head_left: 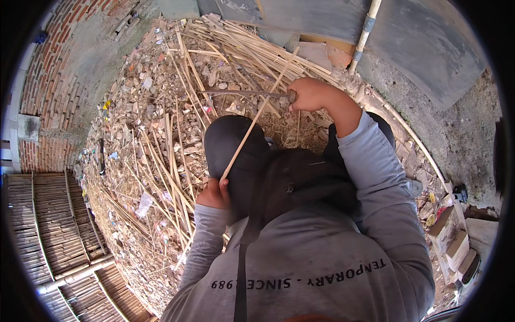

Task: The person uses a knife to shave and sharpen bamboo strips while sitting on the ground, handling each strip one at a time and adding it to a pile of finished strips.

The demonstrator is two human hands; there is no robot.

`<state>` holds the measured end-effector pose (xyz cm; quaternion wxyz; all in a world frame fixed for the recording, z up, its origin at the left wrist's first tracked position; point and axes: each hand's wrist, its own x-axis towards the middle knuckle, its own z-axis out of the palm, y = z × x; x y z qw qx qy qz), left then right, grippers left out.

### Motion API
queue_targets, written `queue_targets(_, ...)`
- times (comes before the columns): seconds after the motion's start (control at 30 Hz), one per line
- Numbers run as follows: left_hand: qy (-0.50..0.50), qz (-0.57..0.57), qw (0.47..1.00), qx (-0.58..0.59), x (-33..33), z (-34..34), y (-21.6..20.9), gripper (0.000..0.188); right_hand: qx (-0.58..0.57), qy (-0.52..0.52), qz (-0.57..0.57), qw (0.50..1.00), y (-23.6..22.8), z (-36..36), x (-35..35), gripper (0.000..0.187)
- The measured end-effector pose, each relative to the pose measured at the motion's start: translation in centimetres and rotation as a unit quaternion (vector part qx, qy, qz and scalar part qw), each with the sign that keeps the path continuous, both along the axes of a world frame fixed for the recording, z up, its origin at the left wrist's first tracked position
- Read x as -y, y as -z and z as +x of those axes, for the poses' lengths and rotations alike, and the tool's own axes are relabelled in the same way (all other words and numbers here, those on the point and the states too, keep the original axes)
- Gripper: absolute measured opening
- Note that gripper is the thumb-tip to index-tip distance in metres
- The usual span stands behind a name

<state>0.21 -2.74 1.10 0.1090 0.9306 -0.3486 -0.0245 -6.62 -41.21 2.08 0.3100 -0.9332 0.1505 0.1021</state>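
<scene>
A long, thin bamboo strip (244,138) slants across my dark-clad left knee, from lower left to upper right. Its near end is pinched in my left hand (213,194), held low beside that knee. My right hand (309,95) is closed round the short handle of a knife (236,93), whose dark narrow blade points left, beyond the knees. Blade and strip cross close to the right fist; whether they touch, I cannot tell.
More bamboo strips (263,45) lie in a heap at the far side, and others (170,177) are strewn on the left over littered ground. A woven bamboo panel (59,214) stands far left. A brick wall (59,96) and a grey wall (429,99) flank the place.
</scene>
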Motion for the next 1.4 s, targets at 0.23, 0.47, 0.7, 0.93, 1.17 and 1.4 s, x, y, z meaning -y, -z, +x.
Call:
queue_targets(0.23, 0.000, -0.014, 1.000, 0.010, -0.9, 0.1, 0.9, 0.037, 0.048, 0.063, 0.006, 0.997, 0.9, -0.1, 1.0, 0.039)
queue_targets(0.47, -0.031, -0.006, 0.999, -0.007, -0.2, -1.4, -1.6, 0.037, 0.092, 0.048, 0.000, 0.995, -0.3, -1.4, 1.1, 0.047)
queue_targets(0.7, -0.051, -0.012, 0.999, 0.002, -0.9, -4.7, -5.3, 0.041, 0.168, 0.051, 0.013, 0.984, -2.3, -2.6, -0.2, 0.039)
queue_targets(0.93, -0.042, -0.037, 0.998, 0.019, 0.0, -4.4, -4.5, 0.044, 0.150, -0.023, -0.047, 0.987, -4.0, -4.4, -0.6, 0.038)
queue_targets(1.17, -0.050, -0.002, 0.998, -0.036, 1.0, -0.9, -0.6, 0.040, 0.115, 0.041, -0.047, 0.991, -1.9, -3.7, 0.9, 0.034)
queue_targets(1.4, 0.006, -0.012, 0.991, -0.134, 3.0, 1.7, -0.9, 0.034, 0.082, 0.034, -0.043, 0.995, -2.9, -3.7, 2.2, 0.030)
